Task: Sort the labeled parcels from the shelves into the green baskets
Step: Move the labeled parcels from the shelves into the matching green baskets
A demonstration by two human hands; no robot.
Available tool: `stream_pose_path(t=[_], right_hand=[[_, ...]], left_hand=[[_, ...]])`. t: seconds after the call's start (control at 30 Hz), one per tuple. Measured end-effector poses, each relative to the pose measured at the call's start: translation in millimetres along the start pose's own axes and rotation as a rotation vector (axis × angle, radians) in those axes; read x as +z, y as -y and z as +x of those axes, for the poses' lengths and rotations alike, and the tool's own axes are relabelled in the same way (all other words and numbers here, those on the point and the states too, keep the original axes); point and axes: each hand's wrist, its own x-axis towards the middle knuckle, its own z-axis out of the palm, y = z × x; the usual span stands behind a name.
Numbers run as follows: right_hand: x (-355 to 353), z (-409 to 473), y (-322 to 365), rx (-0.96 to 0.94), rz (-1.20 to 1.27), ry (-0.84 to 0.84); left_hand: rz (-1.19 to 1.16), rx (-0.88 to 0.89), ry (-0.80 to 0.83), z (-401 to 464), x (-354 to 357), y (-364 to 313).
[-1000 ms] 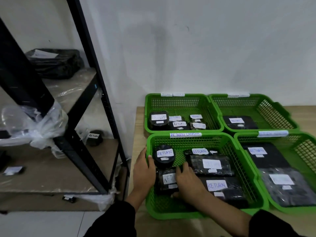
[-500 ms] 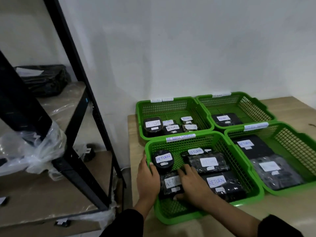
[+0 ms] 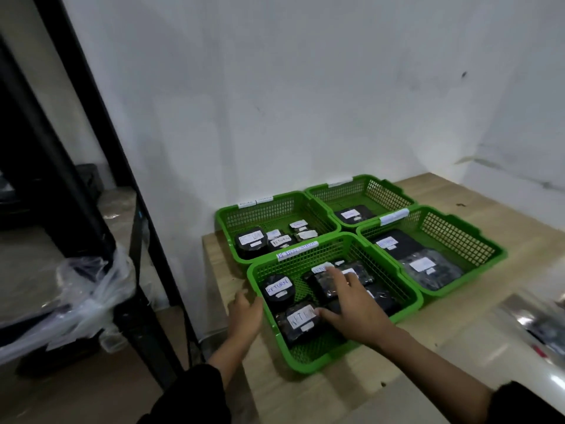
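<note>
4 green baskets (image 3: 406, 296) on table, black labeled parcels (image 3: 301, 321) inside

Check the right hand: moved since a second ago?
Yes. The right hand has lifted off the front parcel and slid toward the back right of the near-left basket.

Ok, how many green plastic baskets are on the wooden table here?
4, in a two-by-two block: near-left green plastic basket under the hands, near-right basket, far-left basket, far-right basket. None looks hidden.

Your right hand (image 3: 351, 310) covers the parcels under it; far basket labels (image 3: 255, 201) unreadable; shiny object (image 3: 538, 319) at right edge blurred, cropped.
</note>
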Motion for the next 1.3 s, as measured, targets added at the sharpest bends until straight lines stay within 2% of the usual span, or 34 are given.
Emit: stream_pose_path(t=[0.2, 0.4, 0.7, 0.93, 1.3], right_hand=[[-26, -40, 26, -0.064, 0.065, -0.081], [-35, -120, 54, -0.141, 0.12, -0.132], [9, -225, 88, -0.216, 0.203, -0.065], [36, -246, 132, -0.258, 0.203, 0.019], [132, -243, 290, -0.393, 0.17, 0.216]], left_hand=[[-0.074, 0.14, 0.082, -42, -67, -1], [-0.111, 0.202, 0.048, -125, -123, 24], [-0.167, 0.048, -0.026, -247, -181, 104], [-0.19, -0.033, -0.11, -286, -240, 154], [-0.318, -0.158, -0.326, -306, -397, 246]])
